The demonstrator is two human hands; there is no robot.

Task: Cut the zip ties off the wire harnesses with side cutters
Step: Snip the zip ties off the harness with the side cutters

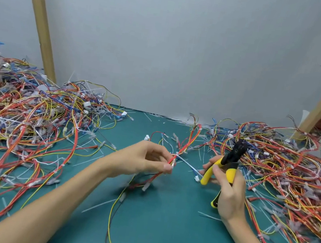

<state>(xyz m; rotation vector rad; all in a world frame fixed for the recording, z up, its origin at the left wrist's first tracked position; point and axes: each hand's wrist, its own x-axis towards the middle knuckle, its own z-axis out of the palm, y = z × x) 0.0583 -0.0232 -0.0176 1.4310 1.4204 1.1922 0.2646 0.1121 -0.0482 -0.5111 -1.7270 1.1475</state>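
Observation:
My left hand (148, 159) pinches a red wire harness (186, 143) between thumb and fingers, just above the green mat. A white zip tie (187, 164) sticks out from the bundle at my fingertips and slants right toward my other hand. My right hand (228, 190) grips the yellow-handled side cutters (225, 167); their black jaws point up and away, clear of the harness. The fingertips of that hand also touch the far end of the zip tie near a small white connector (196, 179).
A big tangle of red, yellow and blue harnesses (22, 114) covers the left of the green mat (163, 214); another pile (292, 177) fills the right. Cut zip tie pieces litter the mat. A grey wall with two wooden posts stands behind.

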